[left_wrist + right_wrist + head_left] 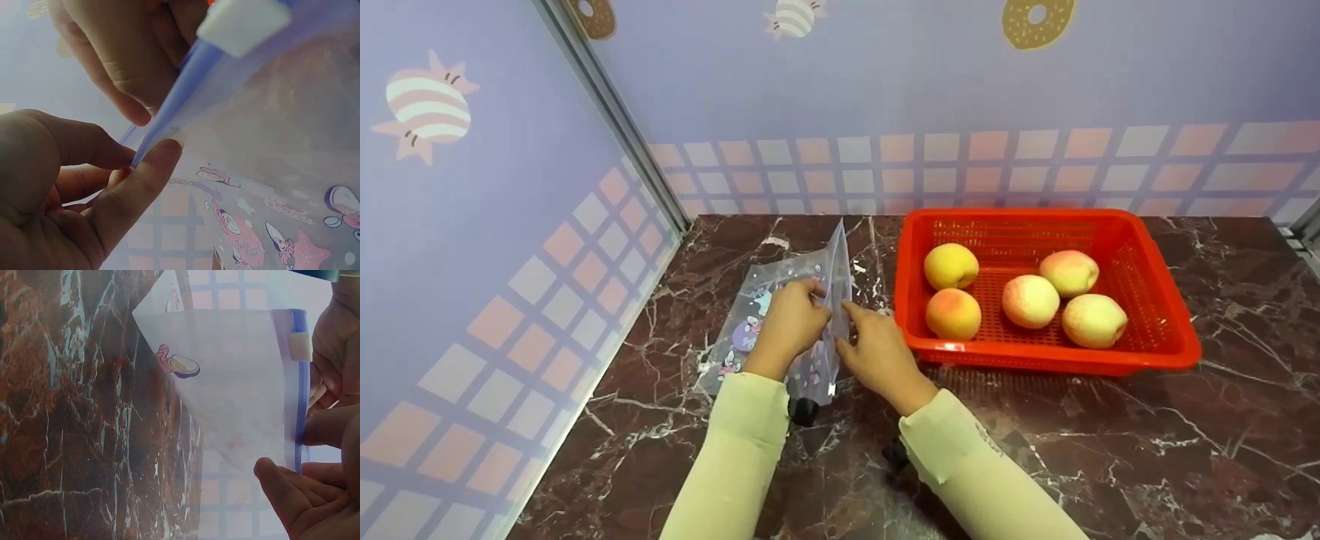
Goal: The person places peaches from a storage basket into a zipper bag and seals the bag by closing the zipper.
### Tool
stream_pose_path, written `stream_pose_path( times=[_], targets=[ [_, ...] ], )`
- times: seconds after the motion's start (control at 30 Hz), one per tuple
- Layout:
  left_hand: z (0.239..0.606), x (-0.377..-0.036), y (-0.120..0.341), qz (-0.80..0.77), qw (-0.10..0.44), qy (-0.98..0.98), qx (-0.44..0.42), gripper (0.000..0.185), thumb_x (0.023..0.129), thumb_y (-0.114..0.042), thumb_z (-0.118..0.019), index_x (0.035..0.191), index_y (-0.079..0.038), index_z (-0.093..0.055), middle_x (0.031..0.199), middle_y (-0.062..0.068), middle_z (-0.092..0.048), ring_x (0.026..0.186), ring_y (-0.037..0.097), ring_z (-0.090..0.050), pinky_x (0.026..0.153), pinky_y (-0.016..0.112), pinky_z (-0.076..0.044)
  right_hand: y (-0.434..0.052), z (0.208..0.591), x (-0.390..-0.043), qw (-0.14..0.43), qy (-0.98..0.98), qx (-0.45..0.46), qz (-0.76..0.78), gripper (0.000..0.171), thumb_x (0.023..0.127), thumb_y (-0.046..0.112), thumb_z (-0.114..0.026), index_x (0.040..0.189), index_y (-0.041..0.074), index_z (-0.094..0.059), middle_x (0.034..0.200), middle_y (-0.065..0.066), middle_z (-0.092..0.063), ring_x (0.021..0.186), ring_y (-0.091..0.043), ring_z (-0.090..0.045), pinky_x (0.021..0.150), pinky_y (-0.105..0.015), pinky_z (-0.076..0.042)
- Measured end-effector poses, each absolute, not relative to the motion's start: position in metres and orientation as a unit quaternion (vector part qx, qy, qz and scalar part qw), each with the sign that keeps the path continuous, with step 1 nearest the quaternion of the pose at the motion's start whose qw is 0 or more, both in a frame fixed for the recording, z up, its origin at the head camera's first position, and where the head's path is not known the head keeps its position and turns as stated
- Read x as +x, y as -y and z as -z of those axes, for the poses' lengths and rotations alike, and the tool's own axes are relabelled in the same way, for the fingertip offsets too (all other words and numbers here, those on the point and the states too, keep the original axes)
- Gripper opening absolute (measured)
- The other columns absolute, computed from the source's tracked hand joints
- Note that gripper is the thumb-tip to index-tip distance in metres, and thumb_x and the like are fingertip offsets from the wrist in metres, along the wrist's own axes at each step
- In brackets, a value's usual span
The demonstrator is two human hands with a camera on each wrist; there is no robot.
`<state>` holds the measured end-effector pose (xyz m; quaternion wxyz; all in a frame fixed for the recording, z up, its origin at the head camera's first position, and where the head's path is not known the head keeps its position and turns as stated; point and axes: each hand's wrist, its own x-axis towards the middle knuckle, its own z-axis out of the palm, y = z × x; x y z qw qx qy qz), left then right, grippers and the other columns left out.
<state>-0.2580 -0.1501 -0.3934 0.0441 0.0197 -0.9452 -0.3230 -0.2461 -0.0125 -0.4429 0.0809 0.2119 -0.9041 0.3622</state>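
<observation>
A clear slider zip bag [802, 262] printed with small pink and purple sea pictures is held partly raised off the table. Its purple zip edge [185, 90] carries a white slider [300, 346] toward the end nearest the person. My left hand [795, 319] pinches this edge between thumb and finger, as the left wrist view shows. Opposite it, my right hand [881, 352] grips the mouth edge with thumb and fingers, and the two hands are close together. Nothing shows inside the bag.
A red plastic basket [1050, 358] stands right of the bag, holding several peaches [1030, 301]. The dark marbled table [1110, 450] runs up to a patterned back wall [877, 90] and a left side panel [510, 225].
</observation>
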Motion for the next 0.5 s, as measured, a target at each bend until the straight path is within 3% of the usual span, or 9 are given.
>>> stream_pose_path(
  times=[0.1, 0.33, 0.5],
  targets=[
    [0.3941, -0.2574, 0.1499, 0.324, 0.046, 0.945, 0.027, 0.021, 0.078, -0.004, -0.062, 0.099, -0.001, -0.067, 0.068, 0.003, -0.059, 0.056, 0.014, -0.054, 0.052, 0.026, -0.045, 0.0139, 0.4426, -0.2455, 0.081, 0.901, 0.219, -0.365, 0.049, 0.086, 0.016, -0.067, 0.132, 0.001, -0.058, 0.118, -0.016, -0.068, 0.103, -0.033, -0.066, 0.094, -0.046, -0.051],
    [0.3977, -0.2563, 0.1451, 0.301, 0.090, 0.949, 0.029, 0.011, 0.077, -0.008, -0.066, 0.087, -0.003, -0.066, 0.077, 0.010, -0.065, 0.070, 0.023, -0.057, 0.067, 0.038, -0.051, 0.0163, 0.4405, -0.2431, 0.082, 0.894, 0.235, -0.373, 0.049, 0.084, 0.011, -0.066, 0.132, 0.002, -0.058, 0.121, -0.017, -0.067, 0.107, -0.032, -0.065, 0.096, -0.046, -0.050],
    [0.4014, -0.2561, 0.1414, 0.285, 0.101, 0.953, 0.039, 0.008, 0.078, -0.009, -0.067, 0.083, -0.005, -0.062, 0.076, 0.010, -0.065, 0.069, 0.026, -0.058, 0.064, 0.040, -0.049, 0.0155, 0.4401, -0.2429, 0.092, 0.890, 0.242, -0.375, 0.048, 0.083, 0.008, -0.067, 0.130, 0.003, -0.059, 0.117, -0.016, -0.069, 0.104, -0.032, -0.066, 0.093, -0.046, -0.050]
  ],
)
